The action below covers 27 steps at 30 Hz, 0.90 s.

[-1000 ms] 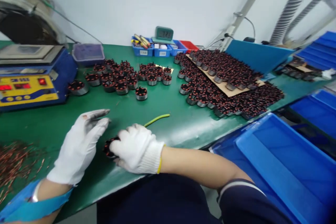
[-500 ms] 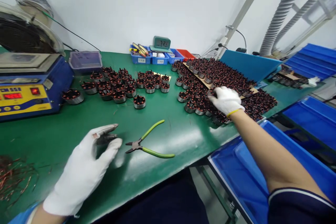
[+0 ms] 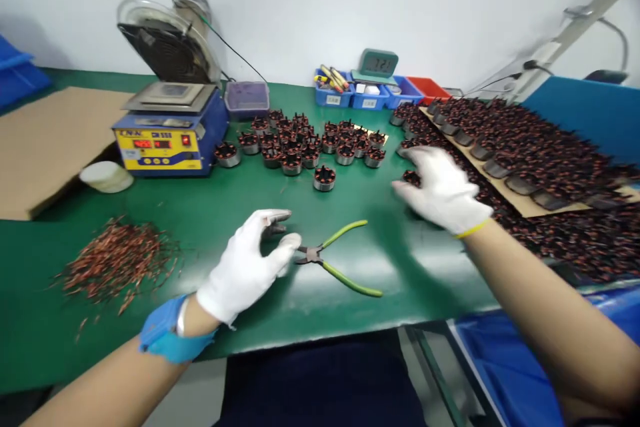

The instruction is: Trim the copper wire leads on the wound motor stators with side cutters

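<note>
My left hand [image 3: 250, 260], in a white glove with darkened fingertips, hovers over the green bench with thumb and fingers curved apart and nothing between them. Just right of its thumb lies a pair of cutting pliers [image 3: 314, 254] with spread green handles. My right hand [image 3: 443, 190], also gloved, is at the left edge of the large stator pile, its thumb and fingers around a copper-wound motor stator [image 3: 411, 178]; the glove covers much of it. A lone stator [image 3: 324, 178] stands between the hands, in front of a group of stators [image 3: 291, 143].
Copper wire scraps [image 3: 120, 257] are heaped at left. Behind them are a blue-yellow machine [image 3: 165, 137] and cardboard [image 3: 55, 140]. Small blue bins [image 3: 333, 97] and a digital clock [image 3: 379, 64] line the wall. Densely packed stators [image 3: 550, 153] cover the right side.
The view has swung left, bringing the wire scraps and machine fully into sight. My right hand has drawn leftward from the packed stators with one between its fingers. My left hand keeps its curved shape.
</note>
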Each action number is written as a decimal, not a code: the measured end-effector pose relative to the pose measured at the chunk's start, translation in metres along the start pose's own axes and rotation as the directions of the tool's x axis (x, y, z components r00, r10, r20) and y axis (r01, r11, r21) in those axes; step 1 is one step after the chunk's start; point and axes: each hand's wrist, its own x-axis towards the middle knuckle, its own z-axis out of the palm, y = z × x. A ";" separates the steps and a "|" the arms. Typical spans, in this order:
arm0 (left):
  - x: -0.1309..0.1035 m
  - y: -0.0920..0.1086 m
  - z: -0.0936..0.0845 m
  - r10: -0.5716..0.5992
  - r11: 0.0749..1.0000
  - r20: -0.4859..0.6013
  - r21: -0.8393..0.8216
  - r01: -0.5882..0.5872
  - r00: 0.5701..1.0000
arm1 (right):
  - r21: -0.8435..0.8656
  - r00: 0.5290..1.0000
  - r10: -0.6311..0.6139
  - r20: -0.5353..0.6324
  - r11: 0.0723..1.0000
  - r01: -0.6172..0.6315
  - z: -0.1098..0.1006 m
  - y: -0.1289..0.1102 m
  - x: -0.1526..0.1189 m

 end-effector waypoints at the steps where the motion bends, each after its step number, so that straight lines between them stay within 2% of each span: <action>1: 0.002 -0.003 0.000 -0.009 1.000 -0.009 0.000 0.009 1.000 | 0.094 0.989 -0.142 0.043 0.986 0.137 0.005 -0.031 0.010; 2: 0.004 -0.005 -0.001 -0.025 1.000 -0.020 -0.007 0.024 0.999 | 0.142 0.966 -0.238 0.103 0.965 0.222 0.010 -0.059 0.020; 3: 0.006 -0.008 -0.002 -0.042 0.999 -0.034 -0.022 0.041 0.999 | 0.145 0.951 -0.248 0.185 0.964 0.223 0.015 -0.082 0.029; 4: 0.008 -0.010 -0.003 -0.059 0.998 -0.051 -0.039 0.057 0.997 | 0.126 0.942 -0.187 0.279 0.980 0.157 0.020 -0.101 0.038; 6: 0.013 -0.012 -0.007 -0.081 0.995 -0.098 -0.063 0.075 0.992 | 0.120 0.928 -0.129 0.348 0.988 0.093 0.028 -0.126 0.050; 8: 0.015 -0.012 -0.013 -0.075 0.997 -0.160 -0.048 0.068 0.984 | 0.135 0.918 -0.130 0.376 0.987 0.085 0.031 -0.138 0.051; 11: 0.014 -0.008 -0.023 0.017 1.000 -0.195 0.022 -0.013 0.981 | 0.245 0.873 -0.315 0.372 0.941 0.235 0.022 -0.151 0.031; 13: 0.012 -0.005 -0.028 0.078 0.997 -0.127 0.026 -0.075 0.989 | 0.349 0.813 -0.486 0.321 0.859 0.375 0.010 -0.161 0.007; 15: 0.010 -0.003 -0.031 0.090 0.996 -0.001 0.024 -0.090 0.996 | 0.402 0.784 -0.569 0.246 0.796 0.452 -0.004 -0.170 -0.019; 16: 0.008 -0.001 -0.031 0.076 0.996 0.068 0.037 -0.079 0.995 | 0.410 0.798 -0.565 0.212 0.792 0.452 -0.010 -0.173 -0.031; 18: 0.006 0.003 -0.031 0.034 0.994 0.189 0.097 -0.053 0.981 | 0.398 0.857 -0.482 0.181 0.833 0.384 -0.018 -0.172 -0.054; 20: 0.004 0.009 -0.031 0.004 0.983 0.274 0.177 -0.054 0.962 | 0.331 0.907 -0.345 0.240 0.908 0.258 -0.020 -0.164 -0.074; 22: 0.002 0.013 -0.032 -0.002 0.961 0.357 0.259 -0.097 0.934 | 0.216 0.915 -0.230 0.331 0.962 0.164 -0.016 -0.154 -0.090; 24: 0.001 0.016 -0.036 -0.003 0.931 0.442 0.329 -0.159 0.897 | 0.146 0.907 -0.208 0.366 0.975 0.165 -0.009 -0.145 -0.103; 27: 0.000 0.016 -0.042 -0.012 0.898 0.531 0.378 -0.224 0.847 | 0.173 0.933 -0.234 0.272 0.966 0.192 -0.004 -0.136 -0.119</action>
